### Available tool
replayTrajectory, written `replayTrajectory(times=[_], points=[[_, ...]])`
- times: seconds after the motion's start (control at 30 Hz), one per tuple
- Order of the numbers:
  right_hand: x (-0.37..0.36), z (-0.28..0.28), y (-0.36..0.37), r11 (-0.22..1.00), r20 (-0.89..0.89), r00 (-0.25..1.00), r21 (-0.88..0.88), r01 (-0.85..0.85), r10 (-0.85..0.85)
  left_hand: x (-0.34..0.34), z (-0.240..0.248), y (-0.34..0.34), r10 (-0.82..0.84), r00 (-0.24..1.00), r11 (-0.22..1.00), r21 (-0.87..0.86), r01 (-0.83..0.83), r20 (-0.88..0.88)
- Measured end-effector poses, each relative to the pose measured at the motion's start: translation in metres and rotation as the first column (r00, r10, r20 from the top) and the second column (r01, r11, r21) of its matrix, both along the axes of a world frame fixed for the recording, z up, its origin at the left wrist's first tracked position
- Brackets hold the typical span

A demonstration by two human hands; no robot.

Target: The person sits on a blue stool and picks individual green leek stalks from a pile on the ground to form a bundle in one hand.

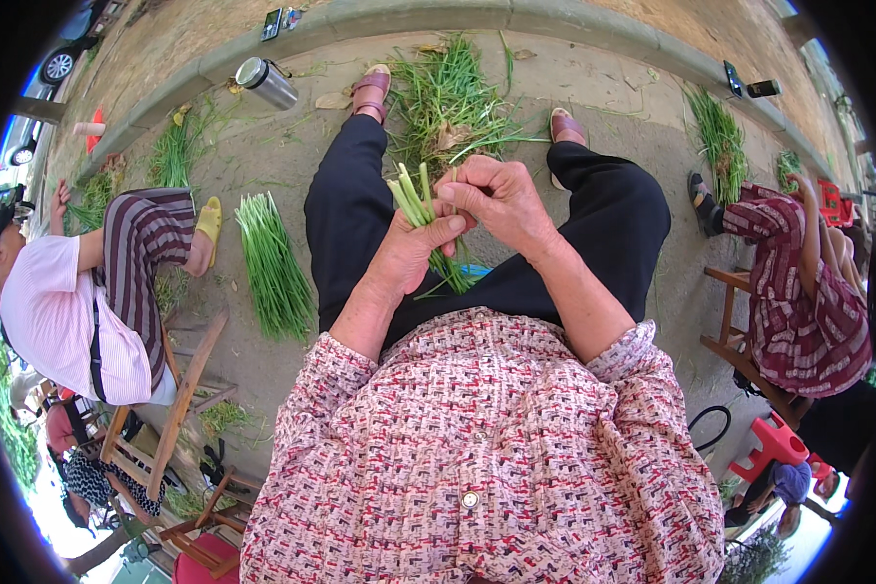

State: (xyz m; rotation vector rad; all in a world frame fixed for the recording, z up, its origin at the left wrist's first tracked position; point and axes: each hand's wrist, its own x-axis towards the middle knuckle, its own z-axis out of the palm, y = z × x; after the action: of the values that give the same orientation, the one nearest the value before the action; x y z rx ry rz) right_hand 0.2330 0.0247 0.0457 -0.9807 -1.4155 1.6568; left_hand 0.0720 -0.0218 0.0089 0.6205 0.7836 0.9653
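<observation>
My left hand [414,248] is closed round a small bunch of green chives [414,198], the pale cut ends pointing up and away from me and the leaves hanging down over my lap. Right beside it, my right hand [504,200] is closed in a pinch on a thin chive stalk [455,182], its fingertips close to the bunch. On the ground between my feet lies a loose, tangled heap of chives [448,92], with some dry brown leaves in it. To the left of my leg rests a neat bundle of chives [274,268], white ends together.
A steel flask [267,83] stands near the concrete kerb [360,21]. At the left sits a person in a pink shirt [54,292]; at the right, one in dark red patterned clothes [798,302]. More chives [718,141] lie by that person. A wooden chair [170,419] is at left.
</observation>
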Motion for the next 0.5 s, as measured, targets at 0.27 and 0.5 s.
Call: replayTrajectory(times=[0.27,0.5], points=[[-0.0014,-0.0051,-0.0018,0.995,0.120,0.992,0.095,0.034,-0.045,0.0051,-0.0019,0.0001,-0.070,0.997,0.998,0.004,0.070,-0.036],[-0.0021,-0.0077,-0.0008,0.981,0.103,0.993,0.193,0.031,-0.051,0.0100,0.0003,-0.0025,-0.052,0.998,0.999,-0.003,0.052,-0.025]])
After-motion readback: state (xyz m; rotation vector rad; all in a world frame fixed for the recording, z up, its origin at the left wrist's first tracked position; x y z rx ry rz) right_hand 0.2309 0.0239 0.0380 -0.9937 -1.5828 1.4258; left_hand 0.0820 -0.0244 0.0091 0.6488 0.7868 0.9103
